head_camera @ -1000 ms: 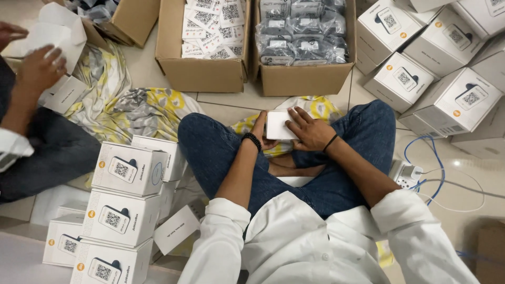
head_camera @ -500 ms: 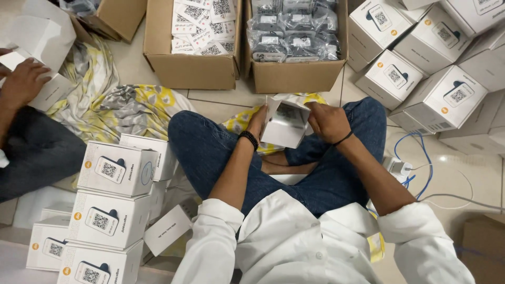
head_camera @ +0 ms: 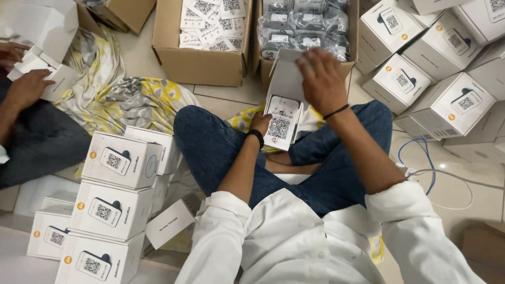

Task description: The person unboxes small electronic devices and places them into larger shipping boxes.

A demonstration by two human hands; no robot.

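Note:
I sit cross-legged on the floor in blue jeans and a white shirt. My left hand [head_camera: 259,123] grips the side of an open white box [head_camera: 282,124] resting over my lap; a printed card lies in its mouth. My right hand [head_camera: 321,79] is raised above it, fingers on the box's upright lid flap [head_camera: 286,76]. A black band circles each wrist.
Two cardboard cartons stand ahead: one with printed cards [head_camera: 208,23], one with bagged parts [head_camera: 300,26]. White boxes are stacked at my left [head_camera: 113,200] and right [head_camera: 439,63]. Another person's hands [head_camera: 26,87] hold a white box at far left. A blue cable [head_camera: 421,163] trails right.
The box has been turned upright and opened; its card now faces up. My right hand rose from the box's side to the lid flap. The view shifted closer.

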